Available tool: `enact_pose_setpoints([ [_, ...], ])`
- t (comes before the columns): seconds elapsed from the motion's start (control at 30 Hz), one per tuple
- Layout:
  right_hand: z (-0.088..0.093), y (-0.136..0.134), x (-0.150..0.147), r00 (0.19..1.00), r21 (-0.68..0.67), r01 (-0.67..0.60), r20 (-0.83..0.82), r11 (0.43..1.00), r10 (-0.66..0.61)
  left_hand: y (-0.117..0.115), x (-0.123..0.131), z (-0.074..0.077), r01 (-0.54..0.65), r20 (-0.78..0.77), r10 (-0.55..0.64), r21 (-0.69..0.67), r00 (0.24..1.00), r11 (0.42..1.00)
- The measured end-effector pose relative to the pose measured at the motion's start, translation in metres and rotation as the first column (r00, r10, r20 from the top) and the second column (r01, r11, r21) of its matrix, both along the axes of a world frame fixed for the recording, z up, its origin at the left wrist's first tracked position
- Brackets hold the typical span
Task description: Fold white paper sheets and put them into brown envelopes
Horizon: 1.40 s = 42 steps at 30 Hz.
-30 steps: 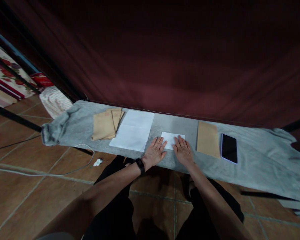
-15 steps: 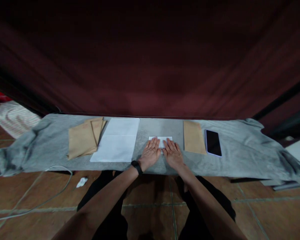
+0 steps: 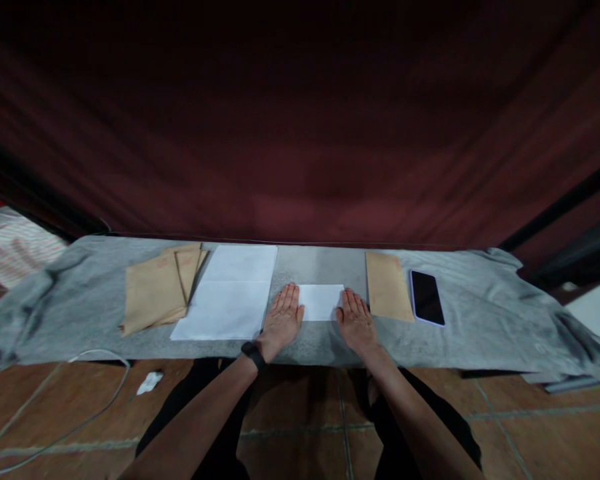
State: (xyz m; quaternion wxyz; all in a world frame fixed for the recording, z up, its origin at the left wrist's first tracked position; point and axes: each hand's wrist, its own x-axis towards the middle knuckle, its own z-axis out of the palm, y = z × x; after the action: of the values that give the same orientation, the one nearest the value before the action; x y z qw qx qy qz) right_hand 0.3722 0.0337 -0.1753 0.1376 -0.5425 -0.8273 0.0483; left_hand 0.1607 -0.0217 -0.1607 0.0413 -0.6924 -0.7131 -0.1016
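Observation:
A folded white sheet of paper (image 3: 321,303) lies flat on the grey cloth in front of me. My left hand (image 3: 283,317) rests flat at its left edge, fingers stretched forward and a black band on the wrist. At the right edge my right hand (image 3: 356,322) lies flat too, its fingers extended. Left of my left hand is a larger stack of white paper (image 3: 230,300) with a crease across it. A brown envelope (image 3: 389,287) lies just right of my right hand.
Several brown envelopes (image 3: 155,290) overlap at the left. A phone (image 3: 427,298) with a dark screen lies beyond the right envelope. The grey cloth (image 3: 485,320) covers the narrow bench. A white cable (image 3: 115,393) and a crumpled tissue (image 3: 150,383) are on the tiled floor.
My hands have slid apart from the middle of the folded paper to its two side edges, uncovering it. The view has shifted slightly.

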Motion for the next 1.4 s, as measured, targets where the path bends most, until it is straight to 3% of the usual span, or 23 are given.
enact_pose_setpoints([
  [0.17,0.002,0.003,0.0,0.998,0.076,0.002,-0.062,0.997,0.003,-0.008,0.002,0.003,-0.038,0.029,0.036,0.064,0.999,0.997],
  [0.37,0.013,-0.006,-0.025,0.963,0.004,-0.267,-0.041,0.964,0.266,-0.01,0.02,0.002,0.199,0.06,-0.202,0.05,0.978,0.979],
  [0.57,0.004,-0.01,-0.02,0.964,0.001,-0.264,-0.021,0.965,0.264,-0.013,0.013,-0.002,0.224,0.079,-0.224,0.003,0.971,0.974],
  [0.73,0.009,0.005,0.003,0.931,-0.031,-0.365,-0.032,0.931,0.364,-0.008,-0.003,0.011,0.281,0.062,-0.278,-0.049,0.959,0.959],
  [0.97,0.026,0.013,0.012,0.897,-0.055,-0.442,-0.053,0.895,0.44,-0.005,-0.003,0.029,0.352,0.018,-0.352,-0.127,0.936,0.928],
  [1.13,0.036,0.023,0.017,0.87,-0.056,-0.464,-0.217,0.884,0.442,-0.003,-0.013,0.049,0.31,0.254,-0.309,0.037,0.916,0.95],
  [1.23,0.04,0.032,0.018,0.823,-0.068,-0.356,-0.495,0.932,0.279,0.003,-0.018,0.06,0.162,0.554,-0.251,0.204,0.794,0.965],
  [1.33,0.04,0.037,0.014,0.684,-0.165,-0.247,-0.727,0.955,0.051,0.012,-0.019,0.06,-0.042,0.846,-0.159,0.209,0.51,0.977],
  [1.4,0.036,0.038,0.008,0.634,-0.228,-0.212,-0.772,0.95,-0.043,0.02,-0.019,0.053,-0.116,0.934,-0.112,0.16,0.341,0.98],
])
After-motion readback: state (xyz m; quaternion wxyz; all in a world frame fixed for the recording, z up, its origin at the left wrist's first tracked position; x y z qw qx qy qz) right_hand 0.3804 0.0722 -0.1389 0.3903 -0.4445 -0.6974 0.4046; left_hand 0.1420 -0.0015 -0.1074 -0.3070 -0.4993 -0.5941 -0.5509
